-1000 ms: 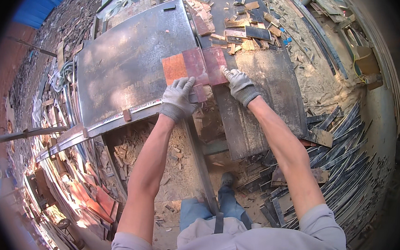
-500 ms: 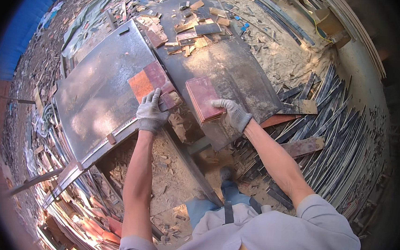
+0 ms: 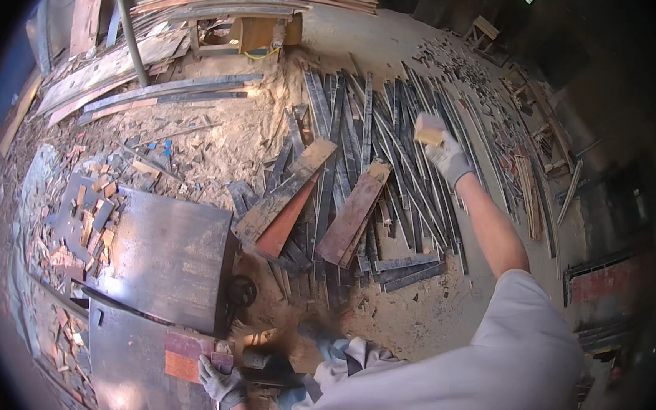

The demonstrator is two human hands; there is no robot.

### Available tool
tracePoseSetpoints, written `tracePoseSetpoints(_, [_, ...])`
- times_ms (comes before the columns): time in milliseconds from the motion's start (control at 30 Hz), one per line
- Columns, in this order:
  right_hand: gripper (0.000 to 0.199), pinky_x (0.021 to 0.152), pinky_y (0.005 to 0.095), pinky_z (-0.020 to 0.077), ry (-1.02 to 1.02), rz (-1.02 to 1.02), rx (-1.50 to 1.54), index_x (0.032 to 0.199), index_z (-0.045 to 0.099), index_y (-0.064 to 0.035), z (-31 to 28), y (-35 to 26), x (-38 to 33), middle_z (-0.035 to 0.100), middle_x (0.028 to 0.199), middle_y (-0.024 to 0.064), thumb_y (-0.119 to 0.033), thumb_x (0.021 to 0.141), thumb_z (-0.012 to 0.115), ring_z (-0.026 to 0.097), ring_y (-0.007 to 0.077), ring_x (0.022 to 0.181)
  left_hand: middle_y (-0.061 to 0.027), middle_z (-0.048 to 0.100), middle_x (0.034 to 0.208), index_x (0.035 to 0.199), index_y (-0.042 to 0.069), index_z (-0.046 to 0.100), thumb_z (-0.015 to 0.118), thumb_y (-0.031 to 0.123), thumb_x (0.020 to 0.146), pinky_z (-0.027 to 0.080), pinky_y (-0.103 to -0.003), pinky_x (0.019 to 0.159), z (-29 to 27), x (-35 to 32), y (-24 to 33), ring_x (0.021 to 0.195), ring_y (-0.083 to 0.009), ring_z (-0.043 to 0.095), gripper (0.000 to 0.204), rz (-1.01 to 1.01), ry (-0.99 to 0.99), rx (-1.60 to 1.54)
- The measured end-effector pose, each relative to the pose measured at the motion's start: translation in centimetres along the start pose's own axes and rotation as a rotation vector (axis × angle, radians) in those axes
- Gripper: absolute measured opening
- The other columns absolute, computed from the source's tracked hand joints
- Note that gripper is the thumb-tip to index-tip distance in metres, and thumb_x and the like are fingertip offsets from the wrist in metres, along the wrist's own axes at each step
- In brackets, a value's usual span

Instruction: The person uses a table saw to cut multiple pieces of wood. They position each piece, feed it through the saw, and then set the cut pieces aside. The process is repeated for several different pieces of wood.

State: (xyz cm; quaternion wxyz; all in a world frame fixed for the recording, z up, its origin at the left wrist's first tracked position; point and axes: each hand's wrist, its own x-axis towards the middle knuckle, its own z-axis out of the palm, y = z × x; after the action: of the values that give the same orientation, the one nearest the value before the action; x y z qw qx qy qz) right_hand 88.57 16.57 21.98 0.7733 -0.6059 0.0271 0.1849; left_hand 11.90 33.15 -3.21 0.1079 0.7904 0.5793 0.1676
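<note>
My right hand (image 3: 450,162), in a pale work glove, is stretched out to the right over the heap of dark strips (image 3: 380,124). It grips a small stack of reddish boards (image 3: 429,128), seen nearly end-on and slightly blurred. Low in the view, my gloved left hand (image 3: 223,386) is at the edge of the near metal table (image 3: 129,382). Its fingers close on a small dark-red board piece (image 3: 222,360). Beside those fingers, a larger red board (image 3: 186,345) and an orange piece (image 3: 180,366) lie on the metal.
Wood offcuts (image 3: 100,218) cover part of the farther metal sheet (image 3: 169,262). Wide planks (image 3: 354,215) lie across the strip heap. A black handwheel (image 3: 243,291) sits beside the table. Long boards (image 3: 236,1) and a metal pole (image 3: 130,27) stand at the back.
My view has swung right, toward the strip heap. My right hand has carried its board stack away from the table and out over the heap. My left hand stays at the table's board pieces.
</note>
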Motion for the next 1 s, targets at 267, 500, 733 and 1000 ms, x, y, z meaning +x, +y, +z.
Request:
tracePoseSetpoints(267, [0.042,0.066,0.0234,0.0549,-0.764,0.022,-0.878,0.128,0.068,-0.0029,4.9,23.1,-17.4,0.074,0.106,0.0077,-0.033,0.100,0.076,0.069,0.0100,0.079,-0.0169,0.058,0.145,0.153,0.011,0.049,0.084,0.037,0.072,0.049,-0.052,0.103,1.0,-16.7,4.9,0.131,-0.0392,0.057,0.092,-0.072,-0.033,-0.042])
tracePoseSetpoints(500, [0.092,0.104,0.0469,0.0524,-1.473,-0.001,-1.473,0.136,0.057,0.0058,5.5,42.2,-47.3,0.067,0.131,0.0284,-0.061,0.079,0.081,0.067,0.0396,0.122,-0.0174,0.054,0.150,0.155,0.010,0.047,0.084,0.040,0.073,0.044,-0.055,0.109,-0.3,-23.6,8.5,0.140,-0.0370,0.050,0.095,-0.144,-0.174,-0.049])
tracePoseSetpoints(733, [0.078,0.093,0.0488,0.0568,-1.387,-0.072,-1.592,0.117,0.062,0.0035,4.6,39.5,-49.9,0.073,0.109,0.0271,-0.054,0.070,0.086,0.072,0.0412,0.107,-0.0189,0.056,0.149,0.154,0.005,0.046,0.085,0.035,0.075,0.043,-0.049,0.115,-2.6,-27.8,8.3,0.139,-0.0395,0.053,0.093,-0.094,-0.108,-0.385])
tracePoseSetpoints(1000, [0.061,0.079,0.0465,0.0569,-1.037,-0.076,-1.441,0.099,0.063,0.0018,2.5,40.2,-49.2,0.073,0.093,0.0223,-0.042,0.068,0.091,0.072,0.0377,0.087,-0.0227,0.060,0.137,0.152,0.004,0.048,0.082,0.053,0.083,0.047,-0.050,0.108,-1.2,-26.6,4.3,0.127,-0.0425,0.058,0.091,-0.722,-0.009,-0.187])
